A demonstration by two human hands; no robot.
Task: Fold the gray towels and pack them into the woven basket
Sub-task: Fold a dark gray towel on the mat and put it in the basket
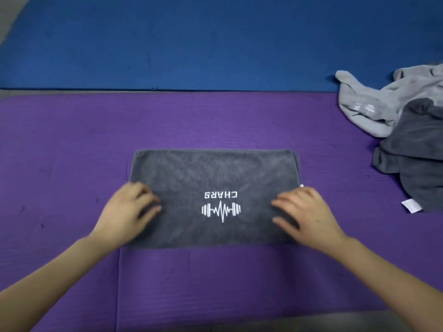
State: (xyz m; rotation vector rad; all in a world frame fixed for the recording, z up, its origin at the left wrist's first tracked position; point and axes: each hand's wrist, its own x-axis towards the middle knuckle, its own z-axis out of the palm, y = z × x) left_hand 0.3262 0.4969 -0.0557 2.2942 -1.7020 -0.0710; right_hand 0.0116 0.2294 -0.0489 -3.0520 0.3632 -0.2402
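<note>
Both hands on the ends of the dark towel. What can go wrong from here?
1. The dark gray towel shows offset layers at its right end; another fold may lock that in.
2. The left hand and right hand both rest on its near half, so the far edge is free and could bunch.
3. The woven basket is not in view; the carry to it could loosen the fold.
</note>
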